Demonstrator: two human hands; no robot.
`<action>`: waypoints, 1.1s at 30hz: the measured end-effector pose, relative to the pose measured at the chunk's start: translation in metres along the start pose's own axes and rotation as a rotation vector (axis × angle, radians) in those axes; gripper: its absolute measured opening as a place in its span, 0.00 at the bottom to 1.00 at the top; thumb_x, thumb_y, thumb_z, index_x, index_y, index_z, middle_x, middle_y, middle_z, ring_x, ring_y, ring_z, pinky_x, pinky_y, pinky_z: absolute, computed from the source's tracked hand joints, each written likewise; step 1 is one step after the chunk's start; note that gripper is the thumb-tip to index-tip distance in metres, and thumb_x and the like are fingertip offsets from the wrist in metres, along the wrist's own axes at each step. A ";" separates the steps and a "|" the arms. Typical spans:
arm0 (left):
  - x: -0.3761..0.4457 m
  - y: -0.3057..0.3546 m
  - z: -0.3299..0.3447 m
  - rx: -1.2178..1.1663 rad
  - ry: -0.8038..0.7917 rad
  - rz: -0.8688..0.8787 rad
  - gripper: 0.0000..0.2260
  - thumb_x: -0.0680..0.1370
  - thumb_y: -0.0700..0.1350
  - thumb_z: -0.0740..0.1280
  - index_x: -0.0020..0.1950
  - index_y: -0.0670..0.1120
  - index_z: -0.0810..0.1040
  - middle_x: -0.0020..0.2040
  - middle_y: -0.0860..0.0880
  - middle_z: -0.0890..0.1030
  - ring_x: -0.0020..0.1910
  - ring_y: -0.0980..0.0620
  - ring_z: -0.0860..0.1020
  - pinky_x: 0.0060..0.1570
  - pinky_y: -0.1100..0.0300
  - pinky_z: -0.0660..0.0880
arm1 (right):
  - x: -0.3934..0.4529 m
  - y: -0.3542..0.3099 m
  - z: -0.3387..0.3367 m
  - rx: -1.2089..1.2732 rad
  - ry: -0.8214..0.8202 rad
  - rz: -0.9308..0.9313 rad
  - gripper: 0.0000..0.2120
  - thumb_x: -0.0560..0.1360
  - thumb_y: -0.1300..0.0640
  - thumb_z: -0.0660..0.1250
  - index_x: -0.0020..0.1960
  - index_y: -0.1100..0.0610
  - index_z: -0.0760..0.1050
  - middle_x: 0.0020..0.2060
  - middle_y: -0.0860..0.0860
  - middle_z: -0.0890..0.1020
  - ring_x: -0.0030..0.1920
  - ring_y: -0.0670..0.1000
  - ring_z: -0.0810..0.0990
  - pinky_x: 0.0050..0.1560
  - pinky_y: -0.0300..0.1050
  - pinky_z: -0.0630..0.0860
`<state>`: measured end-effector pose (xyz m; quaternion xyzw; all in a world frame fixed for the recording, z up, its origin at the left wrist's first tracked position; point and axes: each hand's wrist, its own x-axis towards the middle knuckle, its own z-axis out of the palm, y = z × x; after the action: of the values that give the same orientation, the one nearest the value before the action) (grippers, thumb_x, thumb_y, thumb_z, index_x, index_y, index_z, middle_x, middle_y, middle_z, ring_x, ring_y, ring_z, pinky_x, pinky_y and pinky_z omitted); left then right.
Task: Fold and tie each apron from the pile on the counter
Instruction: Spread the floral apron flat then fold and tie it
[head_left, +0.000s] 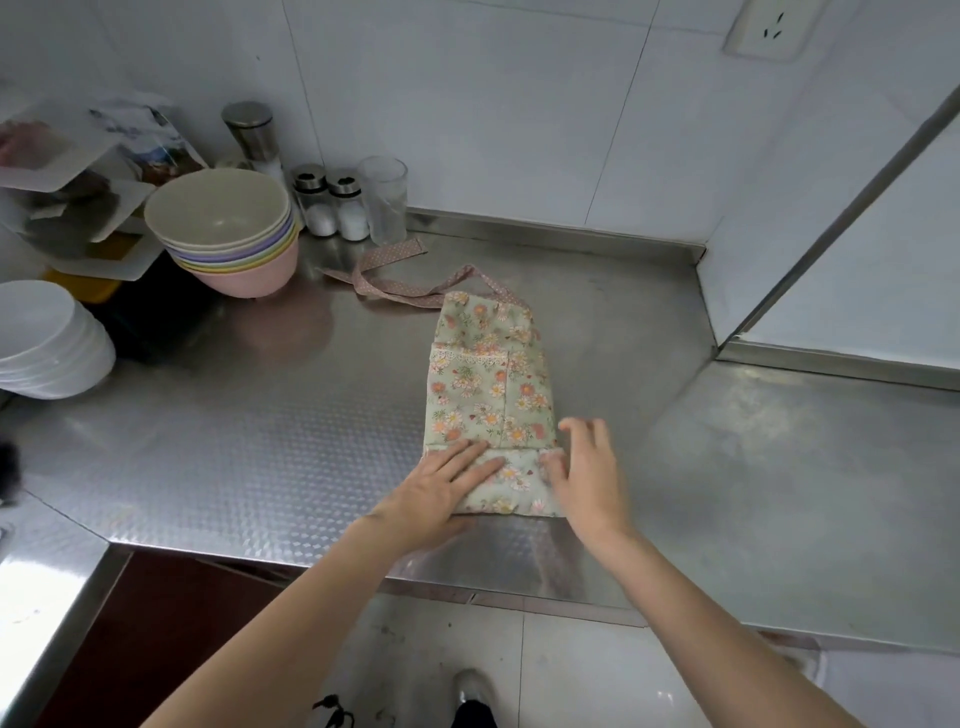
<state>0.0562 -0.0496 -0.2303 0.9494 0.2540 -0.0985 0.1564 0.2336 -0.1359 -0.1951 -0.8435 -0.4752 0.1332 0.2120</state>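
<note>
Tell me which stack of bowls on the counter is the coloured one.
The stack of pastel bowls beside the salt shakers, cream on top and pink at the bottom. The other stack, at the left edge, is plain white.

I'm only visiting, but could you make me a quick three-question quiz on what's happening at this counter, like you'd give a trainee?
1. True or false: the floral apron lies in a long narrow strip on the steel counter.
2. Which end is turned over, under the left hand and right hand: A near, B far?
3. What sits beside the two salt shakers?

Key: 1 true; 2 A; 3 an empty glass.
</note>
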 end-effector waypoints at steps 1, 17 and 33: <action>0.001 0.001 -0.001 -0.030 0.008 -0.004 0.34 0.79 0.54 0.60 0.76 0.54 0.41 0.77 0.52 0.43 0.76 0.52 0.42 0.75 0.55 0.40 | -0.006 0.003 0.000 -0.043 0.010 -0.214 0.17 0.78 0.54 0.61 0.64 0.59 0.70 0.62 0.53 0.71 0.63 0.54 0.71 0.60 0.43 0.68; -0.021 -0.014 -0.020 -0.888 0.207 -0.527 0.08 0.78 0.48 0.65 0.51 0.45 0.74 0.49 0.47 0.81 0.49 0.48 0.78 0.49 0.58 0.74 | 0.002 0.027 0.002 0.592 -0.477 0.212 0.03 0.72 0.53 0.72 0.44 0.50 0.79 0.42 0.50 0.83 0.45 0.49 0.79 0.48 0.43 0.72; -0.022 0.019 -0.006 0.071 0.333 -0.048 0.28 0.79 0.59 0.49 0.76 0.50 0.53 0.76 0.46 0.58 0.75 0.45 0.57 0.71 0.48 0.56 | 0.000 -0.027 0.002 -0.229 -0.350 0.234 0.25 0.82 0.46 0.48 0.49 0.61 0.77 0.36 0.51 0.80 0.49 0.54 0.81 0.40 0.41 0.67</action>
<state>0.0481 -0.0730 -0.2147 0.9512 0.2952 0.0475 0.0761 0.2125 -0.1230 -0.1835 -0.8755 -0.4157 0.2461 0.0127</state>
